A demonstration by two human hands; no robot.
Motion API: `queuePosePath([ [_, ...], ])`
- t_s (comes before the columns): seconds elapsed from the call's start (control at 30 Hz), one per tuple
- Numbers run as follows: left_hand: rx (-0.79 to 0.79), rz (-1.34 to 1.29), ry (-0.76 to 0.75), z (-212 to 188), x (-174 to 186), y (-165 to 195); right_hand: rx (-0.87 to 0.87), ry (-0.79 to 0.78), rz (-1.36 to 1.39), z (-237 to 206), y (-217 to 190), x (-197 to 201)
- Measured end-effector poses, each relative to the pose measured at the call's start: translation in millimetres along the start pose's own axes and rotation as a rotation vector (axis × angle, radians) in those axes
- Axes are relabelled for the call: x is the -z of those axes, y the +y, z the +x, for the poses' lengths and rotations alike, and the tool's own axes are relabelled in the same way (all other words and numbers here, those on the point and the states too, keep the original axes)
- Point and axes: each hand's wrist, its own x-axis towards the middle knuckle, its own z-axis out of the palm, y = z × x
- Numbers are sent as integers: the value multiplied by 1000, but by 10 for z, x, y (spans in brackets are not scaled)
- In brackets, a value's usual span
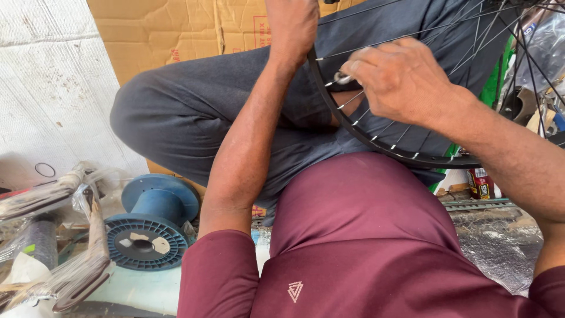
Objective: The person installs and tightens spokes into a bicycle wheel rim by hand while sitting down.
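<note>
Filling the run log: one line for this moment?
left hand: grips rim | right hand: small metal tool at spokes | wheel on lap

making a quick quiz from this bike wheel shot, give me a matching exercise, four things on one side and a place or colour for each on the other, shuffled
Things
1. wheel rim
2. empty spool
3. cardboard
4. small metal tool

Places and colours
A. blue, lying on the floor at lower left
B. brown, flat behind the bent knee at the top
C. black, resting across the lap with thin spokes
D. silver, pinched in the right hand at a spoke

Pairs: 1-C, 2-A, 3-B, 4-D

The left hand holds the rim at its upper edge.
</note>
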Motion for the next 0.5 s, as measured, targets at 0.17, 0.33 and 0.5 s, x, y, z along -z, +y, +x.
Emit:
queuePosePath([
  [0.17,457,-935,-79,-109,-44,-27,55,1,28,0,27,15],
  [0.33,615,-1057,-80,-139,-42,-27,74,-3,-94,-23,25,-29],
  [0.5,460,-838,-94,-65,127,39,98,21,-92,-19,41,-85],
])
